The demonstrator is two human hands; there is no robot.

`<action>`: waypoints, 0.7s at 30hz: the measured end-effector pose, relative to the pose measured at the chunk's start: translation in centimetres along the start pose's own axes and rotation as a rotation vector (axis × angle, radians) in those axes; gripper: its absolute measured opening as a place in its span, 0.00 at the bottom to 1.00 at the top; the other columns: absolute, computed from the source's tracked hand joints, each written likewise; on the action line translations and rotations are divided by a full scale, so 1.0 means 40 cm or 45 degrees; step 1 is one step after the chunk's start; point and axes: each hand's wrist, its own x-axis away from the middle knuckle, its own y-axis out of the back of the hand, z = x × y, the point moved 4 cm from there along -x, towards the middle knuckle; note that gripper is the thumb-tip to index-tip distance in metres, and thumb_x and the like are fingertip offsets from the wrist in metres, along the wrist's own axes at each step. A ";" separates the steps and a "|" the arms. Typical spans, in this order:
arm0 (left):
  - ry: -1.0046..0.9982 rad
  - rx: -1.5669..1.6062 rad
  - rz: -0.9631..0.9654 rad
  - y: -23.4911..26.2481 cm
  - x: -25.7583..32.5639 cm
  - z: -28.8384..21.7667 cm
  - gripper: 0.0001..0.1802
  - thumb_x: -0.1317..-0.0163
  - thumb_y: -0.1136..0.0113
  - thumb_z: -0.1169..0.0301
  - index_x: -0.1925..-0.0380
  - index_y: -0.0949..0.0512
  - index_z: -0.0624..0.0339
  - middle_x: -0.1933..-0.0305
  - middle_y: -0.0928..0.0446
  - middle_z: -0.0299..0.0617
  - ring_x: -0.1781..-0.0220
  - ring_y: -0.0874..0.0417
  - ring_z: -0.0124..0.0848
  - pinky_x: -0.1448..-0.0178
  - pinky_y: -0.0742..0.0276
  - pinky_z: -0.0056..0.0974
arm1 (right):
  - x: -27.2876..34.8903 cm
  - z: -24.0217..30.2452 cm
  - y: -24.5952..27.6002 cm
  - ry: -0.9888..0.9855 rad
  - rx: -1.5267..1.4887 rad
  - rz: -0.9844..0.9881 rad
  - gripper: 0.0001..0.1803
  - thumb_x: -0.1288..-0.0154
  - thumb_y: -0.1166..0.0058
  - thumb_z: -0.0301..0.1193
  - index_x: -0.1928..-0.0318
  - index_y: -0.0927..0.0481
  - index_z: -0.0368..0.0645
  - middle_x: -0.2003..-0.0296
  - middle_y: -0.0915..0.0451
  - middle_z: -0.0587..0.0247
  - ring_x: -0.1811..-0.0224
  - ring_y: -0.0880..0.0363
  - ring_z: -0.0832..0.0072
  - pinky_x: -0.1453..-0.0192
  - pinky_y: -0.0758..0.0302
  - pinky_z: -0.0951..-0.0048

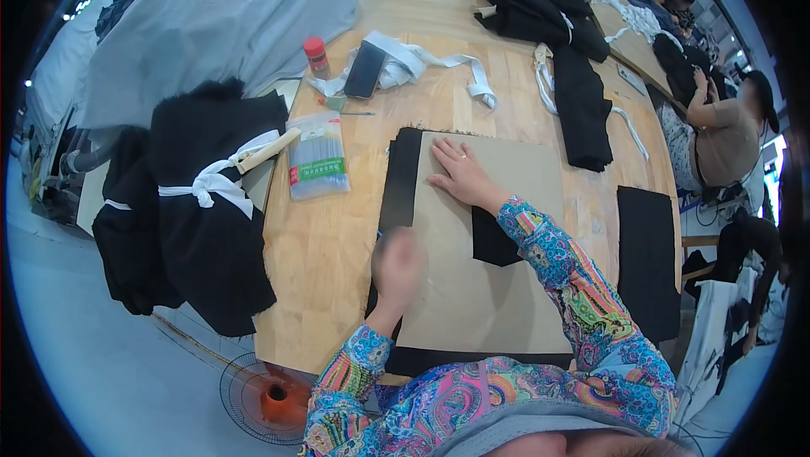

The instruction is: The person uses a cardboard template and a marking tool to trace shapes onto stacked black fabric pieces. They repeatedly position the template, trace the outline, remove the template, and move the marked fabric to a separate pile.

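A beige cardboard pattern piece (456, 305) lies on a stack of black fabric (402, 174), whose dark edge shows along the left side and at the bottom. My right hand (462, 174) rests flat on the upper part of the cardboard, fingers spread. At the cardboard's left edge is my left hand (396, 265), blurred by motion and curled into a rounded, closed shape. A small bluish bit shows beside its fingers, too smeared to name. Near my right forearm, a black patch (496, 237) shows against the cardboard.
On the wooden table (329, 288) stand a packet of thin sticks (319, 156), a red-capped jar (315, 56) and a phone (365, 70) on white cloth strips. Tied black bundles (211, 204) lie left; black fabric pieces (648, 263) lie right. A fan (270, 402) stands below. Another person (726, 136) works at right.
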 end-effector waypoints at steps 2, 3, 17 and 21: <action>0.002 0.011 0.000 0.000 -0.001 -0.001 0.11 0.44 0.38 0.80 0.74 0.33 0.60 0.42 0.27 0.45 0.76 0.38 0.13 0.71 0.36 0.23 | -0.002 0.001 0.000 0.006 -0.002 -0.004 0.37 0.34 0.54 0.51 0.35 0.39 0.35 0.32 0.43 0.48 0.27 0.51 0.55 0.28 0.54 0.48; 0.006 0.013 0.002 -0.001 -0.001 0.001 0.11 0.44 0.38 0.80 0.74 0.33 0.60 0.42 0.27 0.45 0.76 0.38 0.13 0.71 0.36 0.22 | -0.003 0.001 0.000 0.008 -0.002 -0.005 0.37 0.34 0.54 0.51 0.35 0.39 0.35 0.32 0.43 0.48 0.27 0.51 0.55 0.28 0.54 0.48; 0.009 -0.154 -0.011 0.022 0.051 0.009 0.12 0.45 0.35 0.77 0.74 0.31 0.60 0.73 0.28 0.31 0.76 0.35 0.16 0.72 0.36 0.25 | -0.010 0.003 -0.004 -0.002 0.046 0.163 0.45 0.39 0.52 0.60 0.31 0.43 0.41 0.29 0.48 0.50 0.25 0.56 0.57 0.28 0.57 0.43; 0.031 -0.443 0.062 0.084 0.198 -0.012 0.12 0.45 0.34 0.74 0.75 0.31 0.60 0.80 0.34 0.30 0.77 0.35 0.18 0.74 0.37 0.27 | -0.009 0.003 0.014 -0.027 0.022 0.268 0.48 0.42 0.48 0.59 0.30 0.46 0.42 0.28 0.52 0.49 0.24 0.60 0.57 0.27 0.61 0.45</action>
